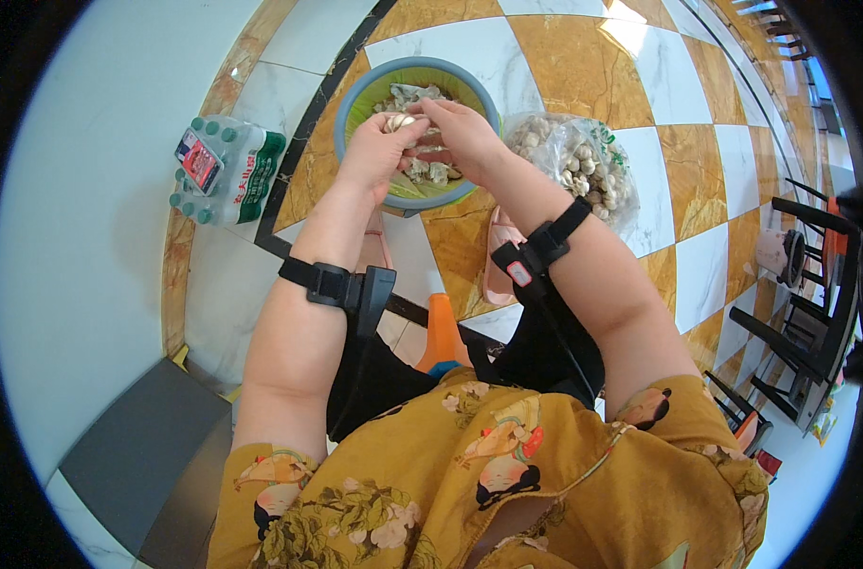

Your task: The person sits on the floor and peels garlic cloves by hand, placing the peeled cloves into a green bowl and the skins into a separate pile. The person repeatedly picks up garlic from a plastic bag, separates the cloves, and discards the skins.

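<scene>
A pale garlic bulb (401, 121) is held in the fingers of my left hand (372, 158), above a round waste bin (344, 117). My right hand (467, 139) is right beside it, fingertips close to the bulb; whether it grips anything is hidden. The bin has a grey rim and a yellow-green liner (413, 190). Inside lie papery garlic skins (431, 171) and scraps. To the right of the bin, a clear plastic bag (538, 131) full of whole garlic bulbs (589, 174) sits on the floor.
A shrink-wrapped pack of bottles (236, 181) stands by the left wall, with a phone (199, 162) on top. Pink slippers (501, 242) are on my feet. Dark chairs (794, 341) stand at right; a dark grey box-like piece (143, 441) is at lower left.
</scene>
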A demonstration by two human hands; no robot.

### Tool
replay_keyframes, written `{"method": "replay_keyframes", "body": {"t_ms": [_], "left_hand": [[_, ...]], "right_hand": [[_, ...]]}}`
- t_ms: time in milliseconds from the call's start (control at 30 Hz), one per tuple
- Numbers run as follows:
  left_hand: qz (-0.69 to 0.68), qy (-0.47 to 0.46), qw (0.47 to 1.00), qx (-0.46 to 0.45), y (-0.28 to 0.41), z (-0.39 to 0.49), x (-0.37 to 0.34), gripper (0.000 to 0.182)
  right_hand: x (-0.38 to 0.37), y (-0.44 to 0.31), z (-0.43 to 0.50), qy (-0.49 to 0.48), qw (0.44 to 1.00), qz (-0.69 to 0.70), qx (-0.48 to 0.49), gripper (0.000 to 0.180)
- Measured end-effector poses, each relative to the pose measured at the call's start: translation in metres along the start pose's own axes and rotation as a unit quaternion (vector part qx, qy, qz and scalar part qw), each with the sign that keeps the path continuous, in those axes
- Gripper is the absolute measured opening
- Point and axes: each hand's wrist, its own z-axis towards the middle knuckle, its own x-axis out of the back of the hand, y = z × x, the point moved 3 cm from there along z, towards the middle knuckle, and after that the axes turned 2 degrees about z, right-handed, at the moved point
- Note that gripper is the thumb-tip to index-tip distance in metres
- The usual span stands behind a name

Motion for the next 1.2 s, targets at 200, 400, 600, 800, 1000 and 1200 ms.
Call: {"method": "replay_keyframes", "body": {"t_ms": [200,400,600,800,1000,1200], "left_hand": [[0.314,0.057,0.925,-0.209,0.001,0.008,0.001,0.053],[0.375,0.097,0.886,-0.255,0.002,0.005,-0.004,0.065],[0.323,0.089,0.921,-0.197,0.010,-0.003,-0.005,0.082],[0.172,0.113,0.957,-0.203,0.015,-0.005,-0.005,0.075],[0.344,0.120,0.912,-0.186,0.023,-0.012,-0.002,0.039],[0.379,0.096,0.896,-0.209,0.013,-0.013,-0.011,0.040]], "right_hand": [[-0.007,0.001,-0.005,-0.073,0.994,-0.077,0.026,0.036],[-0.006,0.001,-0.003,-0.034,0.993,-0.063,0.095,0.033],[-0.012,-0.003,-0.011,-0.077,0.990,-0.067,0.102,0.035],[-0.011,-0.003,-0.005,-0.075,0.986,-0.030,0.148,0.033],[-0.011,0.007,-0.006,-0.024,0.991,0.070,0.114,0.029],[0.001,0.012,0.005,0.059,0.991,0.077,0.091,0.023]]}}
